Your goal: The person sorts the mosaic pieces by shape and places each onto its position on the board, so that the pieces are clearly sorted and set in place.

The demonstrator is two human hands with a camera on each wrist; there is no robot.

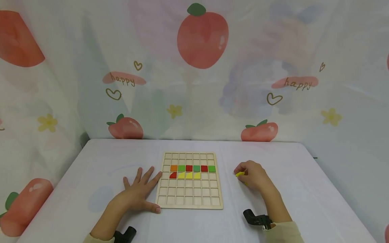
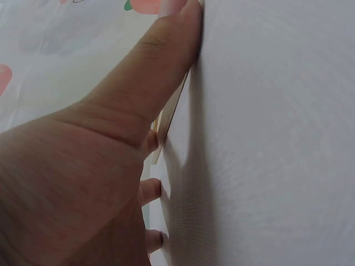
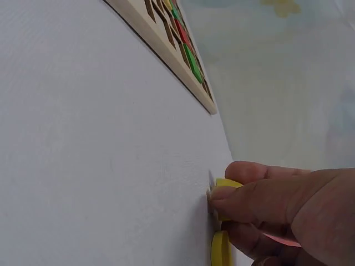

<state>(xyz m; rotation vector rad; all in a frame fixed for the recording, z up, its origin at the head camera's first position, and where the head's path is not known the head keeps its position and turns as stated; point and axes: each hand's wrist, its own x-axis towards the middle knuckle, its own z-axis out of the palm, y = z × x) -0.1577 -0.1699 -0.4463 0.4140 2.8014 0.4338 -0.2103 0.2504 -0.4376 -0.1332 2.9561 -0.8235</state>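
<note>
A wooden grid board [image 1: 189,207] lies flat on the table, with two rows of small coloured tiles in its cells. The upper row has orange, green and red squares [image 1: 189,168]; below it sit a part-red tile [image 1: 173,175] and several part-yellow tiles [image 1: 189,175]. My left hand [image 1: 135,194] is spread beside the board's left edge, index fingertip and thumb right at it. Off to the right, my right hand [image 1: 254,175] pinches a yellow tile [image 3: 228,183] between thumb and fingers, low over the table. Another yellow piece [image 3: 220,249] shows just under those fingers in the right wrist view.
A white cloth covers the table [image 1: 127,150]. Behind it hangs a printed curtain [image 1: 194,98] with fruit and flowers, and more of it runs along the left side. Black camera mounts [image 1: 256,218] stick out from both wrists near the cuffs.
</note>
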